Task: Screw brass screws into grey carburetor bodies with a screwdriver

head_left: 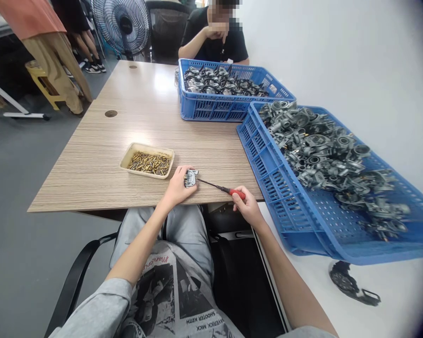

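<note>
Near the table's front edge, my left hand grips a small grey cast-metal part with a brass-coloured bit on its left side. My right hand is closed around the red handle of a screwdriver. Its thin dark shaft points left, and the tip meets the right side of the metal part; whether it sits in a screw is too small to tell. Just left of my left hand stands a cream plastic tub holding many small brass pieces.
A blue crate full of grey metal castings stands close on my right. Behind it is another blue crate of similar parts. A person sits across the table. A black wristwatch lies at lower right.
</note>
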Available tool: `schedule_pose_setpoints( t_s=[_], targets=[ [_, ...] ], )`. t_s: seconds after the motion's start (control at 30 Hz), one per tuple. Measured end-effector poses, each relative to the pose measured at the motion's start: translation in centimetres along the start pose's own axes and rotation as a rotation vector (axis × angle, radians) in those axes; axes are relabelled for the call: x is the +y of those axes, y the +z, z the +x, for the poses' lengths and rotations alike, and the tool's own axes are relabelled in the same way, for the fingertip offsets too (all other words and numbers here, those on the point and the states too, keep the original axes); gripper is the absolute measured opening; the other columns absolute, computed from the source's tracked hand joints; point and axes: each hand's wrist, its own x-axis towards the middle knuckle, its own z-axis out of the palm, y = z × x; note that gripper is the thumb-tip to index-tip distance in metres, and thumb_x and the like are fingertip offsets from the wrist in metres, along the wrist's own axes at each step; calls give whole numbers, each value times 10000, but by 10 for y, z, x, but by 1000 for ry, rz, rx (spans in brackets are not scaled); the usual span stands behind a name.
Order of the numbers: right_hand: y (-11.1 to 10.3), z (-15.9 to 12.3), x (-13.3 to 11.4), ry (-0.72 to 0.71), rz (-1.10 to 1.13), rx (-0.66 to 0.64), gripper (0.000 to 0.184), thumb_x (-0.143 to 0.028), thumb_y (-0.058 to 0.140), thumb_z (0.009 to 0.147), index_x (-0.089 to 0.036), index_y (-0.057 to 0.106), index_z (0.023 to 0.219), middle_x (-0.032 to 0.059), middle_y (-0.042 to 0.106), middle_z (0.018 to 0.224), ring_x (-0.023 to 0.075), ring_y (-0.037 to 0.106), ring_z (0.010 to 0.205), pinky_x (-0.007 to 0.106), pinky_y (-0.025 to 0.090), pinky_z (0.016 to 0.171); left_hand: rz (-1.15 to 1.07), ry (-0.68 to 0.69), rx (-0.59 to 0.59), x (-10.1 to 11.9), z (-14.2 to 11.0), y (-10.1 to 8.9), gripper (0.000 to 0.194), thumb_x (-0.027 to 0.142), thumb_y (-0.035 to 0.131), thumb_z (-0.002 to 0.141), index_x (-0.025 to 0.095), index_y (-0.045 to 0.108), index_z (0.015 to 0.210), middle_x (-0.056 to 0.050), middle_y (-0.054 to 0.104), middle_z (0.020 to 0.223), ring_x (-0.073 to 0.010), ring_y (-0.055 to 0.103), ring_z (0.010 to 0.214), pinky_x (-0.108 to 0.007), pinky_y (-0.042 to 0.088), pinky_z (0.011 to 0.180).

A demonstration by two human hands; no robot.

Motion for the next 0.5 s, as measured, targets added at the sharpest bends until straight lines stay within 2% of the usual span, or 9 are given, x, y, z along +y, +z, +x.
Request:
schedule_pose_setpoints(
  t_s=[0.5],
  targets=[
    [0, 0, 0, -3, -5, 0, 420, -662, 594, 977, -247, 531, 959, -63, 523, 629, 144, 549, 503, 283, 457, 560, 1, 25, 11, -3, 0, 1, 475, 132, 712, 806, 229, 559, 1245, -73, 622, 1252, -246, 604, 1234, -387, 488, 1116]
  ],
)
